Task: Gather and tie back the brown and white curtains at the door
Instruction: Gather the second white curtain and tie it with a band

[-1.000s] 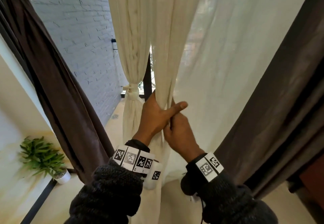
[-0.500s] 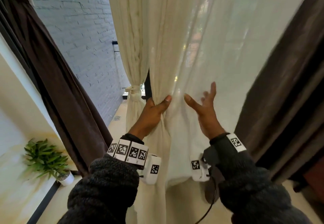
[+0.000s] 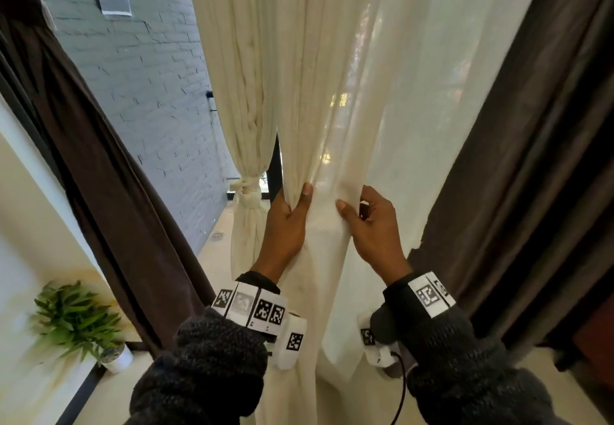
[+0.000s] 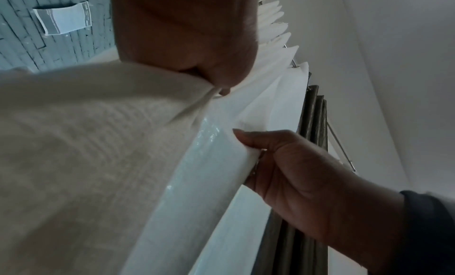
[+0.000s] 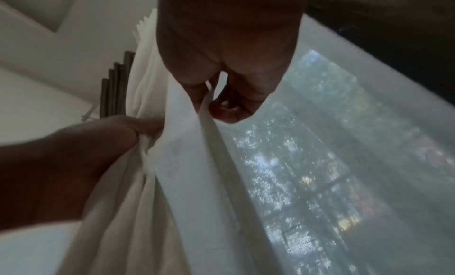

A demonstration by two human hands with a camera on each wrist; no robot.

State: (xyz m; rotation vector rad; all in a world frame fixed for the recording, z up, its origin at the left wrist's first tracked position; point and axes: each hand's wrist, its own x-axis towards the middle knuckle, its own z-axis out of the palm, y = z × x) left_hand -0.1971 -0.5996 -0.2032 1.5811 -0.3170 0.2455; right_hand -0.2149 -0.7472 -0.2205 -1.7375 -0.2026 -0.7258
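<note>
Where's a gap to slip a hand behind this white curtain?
Between the tied white curtain and the gathered edge held by the left hand, a narrow dark slit stays open. Rightward it is crowded: right hand pinches folds and the brown curtain borders the sheer.

The right hand (image 5: 229, 51) pinches a fold of the white curtain (image 5: 192, 162) between thumb and fingers (image 5: 231, 111). To the left, the left hand (image 5: 61, 162) clutches gathered folds. Light shows through the sheer cloth on the right.

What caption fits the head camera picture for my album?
Left hand grips gathered white curtain; right hand pinches the next fold.
</note>
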